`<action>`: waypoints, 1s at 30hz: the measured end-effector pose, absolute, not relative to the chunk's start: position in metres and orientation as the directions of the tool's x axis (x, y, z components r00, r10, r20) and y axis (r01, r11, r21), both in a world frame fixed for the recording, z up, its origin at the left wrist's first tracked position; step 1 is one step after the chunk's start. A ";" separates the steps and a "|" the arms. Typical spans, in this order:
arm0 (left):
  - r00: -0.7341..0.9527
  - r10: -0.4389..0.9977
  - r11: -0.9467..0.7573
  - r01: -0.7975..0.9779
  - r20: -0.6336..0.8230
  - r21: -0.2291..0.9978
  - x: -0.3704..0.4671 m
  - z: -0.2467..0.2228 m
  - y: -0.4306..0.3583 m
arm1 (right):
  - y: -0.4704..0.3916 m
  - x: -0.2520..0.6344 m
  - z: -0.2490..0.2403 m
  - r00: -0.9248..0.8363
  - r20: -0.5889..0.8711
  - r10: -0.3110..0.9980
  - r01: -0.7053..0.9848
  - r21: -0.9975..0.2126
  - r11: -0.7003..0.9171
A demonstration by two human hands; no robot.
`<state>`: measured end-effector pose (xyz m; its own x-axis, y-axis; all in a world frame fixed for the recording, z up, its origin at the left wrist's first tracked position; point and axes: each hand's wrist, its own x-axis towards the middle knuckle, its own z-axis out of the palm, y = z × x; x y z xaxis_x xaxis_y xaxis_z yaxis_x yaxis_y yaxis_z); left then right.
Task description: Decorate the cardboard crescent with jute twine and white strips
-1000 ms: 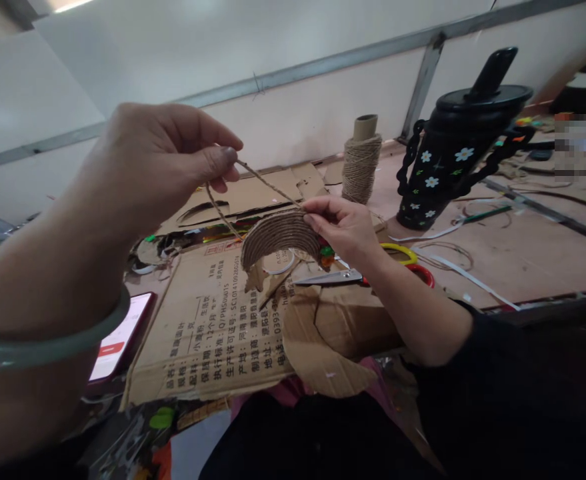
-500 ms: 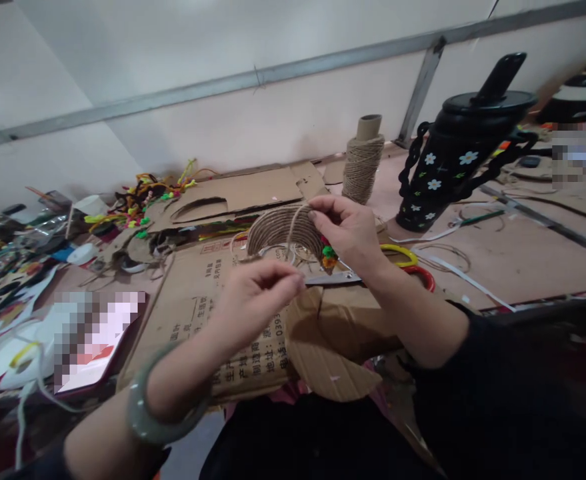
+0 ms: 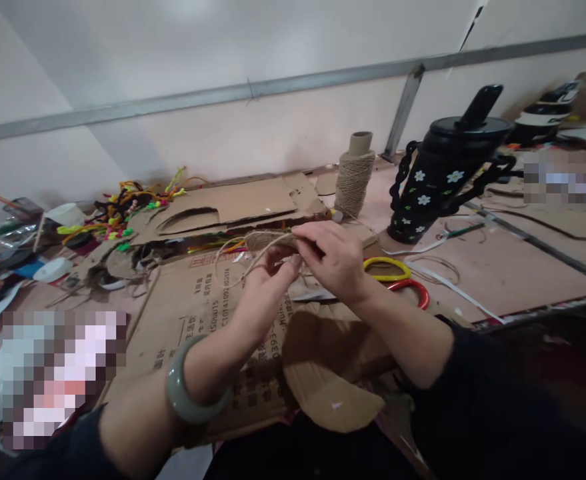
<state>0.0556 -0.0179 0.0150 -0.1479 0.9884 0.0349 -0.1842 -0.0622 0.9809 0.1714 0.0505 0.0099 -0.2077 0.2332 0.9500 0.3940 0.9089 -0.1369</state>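
Note:
A curved piece wrapped in brown twine [image 3: 263, 241] is between my hands above the printed cardboard [image 3: 173, 313], now seen nearly edge-on. My right hand [image 3: 335, 260] is closed on its right end, with the fingertips bent over the twine. From below, my left hand [image 3: 267, 287] meets it with thumb and fingers pinched near the right fingertips; what lies inside this pinch is hidden. A loose loop of twine [image 3: 217, 263] hangs to the left. Scissors with yellow and red handles [image 3: 409, 288] lie just right of my right hand.
A twine spool [image 3: 354, 177] and a black flowered tumbler [image 3: 430, 180] stand behind. Colourful pipe cleaners [image 3: 133, 200] and cut cardboard [image 3: 257, 200] lie at the back left. A rounded cardboard piece [image 3: 333, 373] is near my lap. White strips lie at right.
My left hand has moved up to meet my right hand at the wrapped piece. The piece has tilted from an open arch to nearly edge-on. The camera view has shifted slightly.

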 end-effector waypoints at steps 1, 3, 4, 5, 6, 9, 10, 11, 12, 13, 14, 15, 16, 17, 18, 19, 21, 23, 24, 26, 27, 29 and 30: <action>-0.149 0.987 -0.094 -0.250 0.058 0.964 0.056 0.014 -0.018 | 0.050 0.170 0.010 -0.230 0.950 0.212 0.402 -0.105 0.910; -0.160 0.983 -0.147 -0.373 0.093 0.916 0.058 0.013 -0.019 | 0.048 0.168 0.009 -0.274 0.945 0.179 0.411 -0.053 0.910; -0.162 0.982 -0.159 -0.416 0.099 0.895 0.058 0.012 -0.019 | 0.048 0.166 0.009 -0.297 0.940 0.169 0.412 -0.033 0.911; -0.158 0.982 -0.160 -0.444 0.099 0.882 0.058 0.011 -0.019 | 0.047 0.165 0.009 -0.324 0.931 0.168 0.412 -0.021 0.911; -0.145 0.985 -0.151 -0.471 0.093 0.869 0.057 0.010 -0.018 | 0.047 0.164 0.008 -0.354 0.919 0.174 0.410 -0.015 0.912; -0.108 0.993 -0.105 -0.546 0.054 0.831 0.050 0.007 -0.014 | 0.046 0.162 0.004 -0.424 0.879 0.220 0.396 -0.038 0.917; -0.105 0.994 -0.093 -0.561 0.041 0.822 0.048 0.006 -0.013 | 0.047 0.161 0.002 -0.439 0.868 0.232 0.386 -0.050 0.921; -0.104 0.994 -0.085 -0.572 0.030 0.816 0.045 0.005 -0.012 | 0.047 0.161 0.001 -0.449 0.861 0.237 0.374 -0.060 0.926; -0.102 0.995 -0.076 -0.579 0.020 0.812 0.043 0.004 -0.012 | 0.047 0.160 0.000 -0.462 0.853 0.244 0.361 -0.070 0.930; -0.099 0.995 -0.067 -0.583 0.011 0.810 0.041 0.003 -0.011 | 0.047 0.160 -0.001 -0.477 0.843 0.250 0.348 -0.080 0.934; -0.094 0.996 -0.058 -0.588 0.003 0.807 0.039 0.003 -0.011 | 0.046 0.160 -0.001 -0.490 0.834 0.254 0.336 -0.089 0.938; -0.091 0.996 -0.052 -0.595 -0.003 0.802 0.038 0.002 -0.011 | 0.046 0.160 -0.001 -0.498 0.826 0.262 0.328 -0.100 0.939; -0.090 0.996 -0.048 -0.600 -0.008 0.798 0.037 0.002 -0.011 | 0.045 0.160 0.000 -0.503 0.821 0.271 0.323 -0.112 0.940; -0.093 0.996 -0.046 -0.602 -0.012 0.797 0.036 0.002 -0.011 | 0.045 0.160 0.000 -0.505 0.816 0.280 0.322 -0.123 0.939; -0.101 0.995 -0.046 -0.598 -0.017 0.800 0.036 0.001 -0.011 | 0.044 0.160 0.001 -0.504 0.815 0.287 0.322 -0.131 0.938; -0.110 0.994 -0.048 -0.589 -0.022 0.807 0.036 0.001 -0.011 | 0.043 0.161 0.002 -0.501 0.816 0.289 0.324 -0.133 0.937; -0.128 0.991 -0.050 -0.564 -0.027 0.824 0.037 0.000 -0.011 | 0.042 0.162 0.003 -0.495 0.822 0.283 0.326 -0.126 0.937; -0.139 0.990 -0.047 -0.545 -0.035 0.837 0.037 -0.002 -0.011 | 0.040 0.162 0.003 -0.488 0.829 0.272 0.324 -0.118 0.939; -0.145 0.989 -0.047 -0.542 -0.039 0.839 0.037 -0.003 -0.010 | 0.039 0.162 0.003 -0.485 0.831 0.274 0.323 -0.122 0.939; -0.163 0.986 -0.051 -0.543 -0.045 0.838 0.036 -0.005 -0.009 | 0.038 0.162 0.002 -0.480 0.826 0.296 0.321 -0.148 0.935; -0.169 0.984 -0.052 -0.542 -0.048 0.839 0.036 -0.005 -0.009 | 0.037 0.162 0.002 -0.478 0.820 0.314 0.319 -0.171 0.932; -0.177 0.983 -0.053 -0.528 -0.049 0.848 0.034 -0.006 -0.008 | 0.037 0.164 0.002 -0.468 0.810 0.353 0.310 -0.223 0.924; -0.180 0.982 -0.050 -0.512 -0.050 0.857 0.033 -0.006 -0.007 | 0.038 0.166 0.003 -0.459 0.808 0.370 0.303 -0.250 0.920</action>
